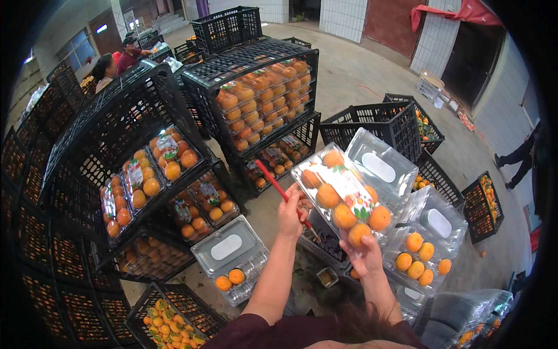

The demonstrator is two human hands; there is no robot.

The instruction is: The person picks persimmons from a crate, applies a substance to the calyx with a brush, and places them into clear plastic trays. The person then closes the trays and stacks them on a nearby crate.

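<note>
Between my hands, tilted, is a closed clear plastic clamshell of orange persimmons with a printed label on its lid. My left hand grips a slim red-handled brush and touches the clamshell's left side with its fingers. With the thumb on the lid, my right hand holds the end nearest me. Behind it on the right, an open clamshell holds several loose persimmons. Left of my left forearm, another open clamshell contains two. Below my hands sits a small square tub with yellowish contents.
Black plastic crates packed with labelled clamshells are stacked ahead and left. A crate of loose persimmons stands at lower left. More crates stand at right. Two people are at back left; a person's legs show far right.
</note>
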